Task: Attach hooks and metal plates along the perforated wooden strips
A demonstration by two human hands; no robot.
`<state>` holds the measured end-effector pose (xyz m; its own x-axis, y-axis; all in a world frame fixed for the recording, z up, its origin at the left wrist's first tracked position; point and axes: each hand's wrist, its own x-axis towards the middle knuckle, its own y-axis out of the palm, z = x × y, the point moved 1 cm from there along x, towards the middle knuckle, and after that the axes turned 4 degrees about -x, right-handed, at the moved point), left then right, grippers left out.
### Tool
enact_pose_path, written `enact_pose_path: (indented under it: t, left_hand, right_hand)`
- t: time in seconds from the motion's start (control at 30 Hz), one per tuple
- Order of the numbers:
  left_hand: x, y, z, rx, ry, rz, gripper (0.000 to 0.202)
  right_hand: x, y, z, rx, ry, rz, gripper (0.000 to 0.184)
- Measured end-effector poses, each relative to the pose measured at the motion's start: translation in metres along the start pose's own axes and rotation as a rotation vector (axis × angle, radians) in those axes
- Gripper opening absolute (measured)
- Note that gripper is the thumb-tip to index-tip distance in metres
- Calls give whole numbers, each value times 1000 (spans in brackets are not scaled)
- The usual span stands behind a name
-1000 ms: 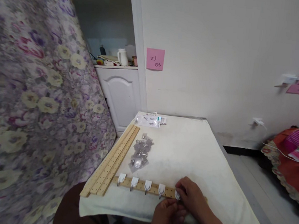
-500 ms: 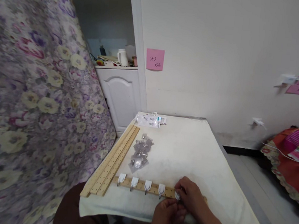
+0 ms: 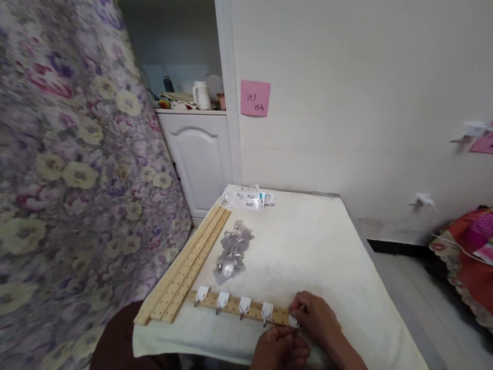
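A light wooden strip with rows of holes (image 3: 252,309) lies across the near edge of a cream-covered table (image 3: 309,255). Several white hooks (image 3: 222,300) sit on it in a row. My right hand (image 3: 316,319) is at the strip's right end, fingers pinched on the last white hook (image 3: 293,321). My left hand (image 3: 276,353) is just below it at the table's edge, fingers curled beside that hook; what it holds is hidden.
Two more wooden strips (image 3: 186,266) lie along the table's left edge. A clear bag of hooks (image 3: 231,253) and a flat packet (image 3: 247,198) lie farther back. A floral cloth (image 3: 57,161) hangs at left, a white cabinet (image 3: 197,151) behind, bright bedding (image 3: 483,260) at right.
Both hands stay at the strip's right end with only small finger movement. The view has shifted slightly.
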<state>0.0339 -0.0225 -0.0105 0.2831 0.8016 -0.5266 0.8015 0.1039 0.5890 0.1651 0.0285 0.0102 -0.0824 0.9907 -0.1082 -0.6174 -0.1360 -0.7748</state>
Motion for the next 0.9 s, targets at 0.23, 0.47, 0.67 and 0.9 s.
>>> enact_pose_path:
  t: [0.23,0.47,0.67,0.9]
  left_hand:
    - [0,-3,0,-9,-10,23,23]
    - [-6,1,-5,13,-20,14,23]
    - [-8,2,-6,10,-30,-10,26]
    - [-7,-5,-5,2,-45,-7,27]
  right_hand:
    - [4,0,-2,25,-10,17,10]
    - [2,1,-9,133,-66,1,16]
    - [3,-8,-13,242,-120,-83,17]
    - [4,-21,-28,323,-72,-189,21]
